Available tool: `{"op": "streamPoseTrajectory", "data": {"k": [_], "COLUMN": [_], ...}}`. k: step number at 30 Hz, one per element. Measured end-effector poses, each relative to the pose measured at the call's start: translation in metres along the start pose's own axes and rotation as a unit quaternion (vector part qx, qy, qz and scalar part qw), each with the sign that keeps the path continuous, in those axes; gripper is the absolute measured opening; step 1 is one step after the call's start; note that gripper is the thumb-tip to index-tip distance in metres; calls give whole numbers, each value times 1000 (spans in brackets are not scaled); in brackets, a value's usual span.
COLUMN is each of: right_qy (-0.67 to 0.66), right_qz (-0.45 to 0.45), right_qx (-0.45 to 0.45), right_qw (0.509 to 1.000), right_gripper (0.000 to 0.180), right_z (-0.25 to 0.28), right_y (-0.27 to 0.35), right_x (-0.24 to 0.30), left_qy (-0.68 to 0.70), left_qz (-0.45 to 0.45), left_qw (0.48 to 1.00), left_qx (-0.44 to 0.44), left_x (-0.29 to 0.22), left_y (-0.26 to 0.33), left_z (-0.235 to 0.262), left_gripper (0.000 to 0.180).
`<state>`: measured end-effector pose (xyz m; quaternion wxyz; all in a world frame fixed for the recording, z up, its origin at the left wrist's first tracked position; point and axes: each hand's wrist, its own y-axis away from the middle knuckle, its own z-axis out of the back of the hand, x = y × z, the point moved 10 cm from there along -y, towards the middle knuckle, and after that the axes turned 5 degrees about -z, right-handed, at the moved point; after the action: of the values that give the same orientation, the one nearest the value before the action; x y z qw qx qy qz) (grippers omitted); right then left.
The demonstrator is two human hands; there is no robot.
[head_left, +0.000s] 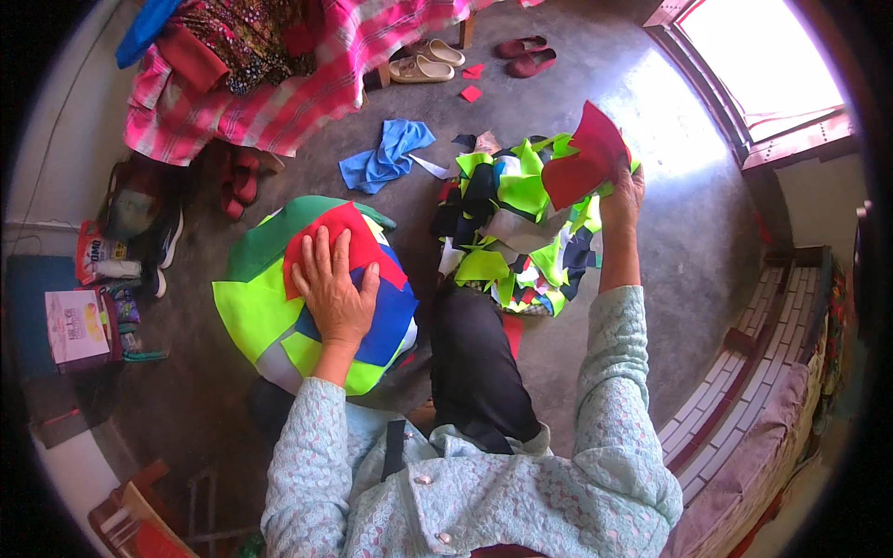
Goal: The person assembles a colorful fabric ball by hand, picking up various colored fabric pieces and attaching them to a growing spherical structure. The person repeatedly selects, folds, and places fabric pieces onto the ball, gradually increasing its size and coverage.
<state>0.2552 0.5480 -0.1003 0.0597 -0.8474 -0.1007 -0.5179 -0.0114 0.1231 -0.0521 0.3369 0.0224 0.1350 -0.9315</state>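
My left hand (333, 288) lies flat, fingers stretched out, on a red fabric piece (337, 221). Under that piece is a rounded pile of cloth pieces in dark green (270, 244), neon yellow-green (246, 314), blue (395, 321) and white. Whatever supports this pile is hidden beneath it. To the right, my right hand (623, 195) is closed on another red fabric piece (581, 160), raised over the edge of a heap of scraps. A bit of yellow-green shows by its fingers. The scrap heap (530, 232) mixes neon, black, white and grey cloth in front of my knee.
A crumpled blue cloth (389, 156) lies on the grey floor beyond the pile. Sandals (423, 68) and dark red shoes (528, 58) stand farther off, near a bed with a pink checked cover (326, 88). Boxes (84, 325) stand at left; a slatted bench (744, 363) at right.
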Motion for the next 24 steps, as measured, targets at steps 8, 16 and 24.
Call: {"op": "streamPoseTrajectory", "data": {"k": [8, 16, 24], "right_qy": [-130, -136, 125], "right_qz": [11, 63, 300], "right_qx": [48, 72, 114], "right_qw": [990, 986, 939], "right_gripper": [35, 38, 35], "right_z": [-46, -95, -146], "right_y": [12, 26, 43], "right_x": [75, 159, 258], "left_qy": [-2, 18, 15], "left_qz": [4, 0, 11], "left_qw": [1000, 999, 999], "left_qx": [-15, -41, -33], "left_x": [1, 1, 3], "left_y": [2, 2, 3], "left_z": [4, 4, 2], "left_gripper": [61, 58, 60]}}
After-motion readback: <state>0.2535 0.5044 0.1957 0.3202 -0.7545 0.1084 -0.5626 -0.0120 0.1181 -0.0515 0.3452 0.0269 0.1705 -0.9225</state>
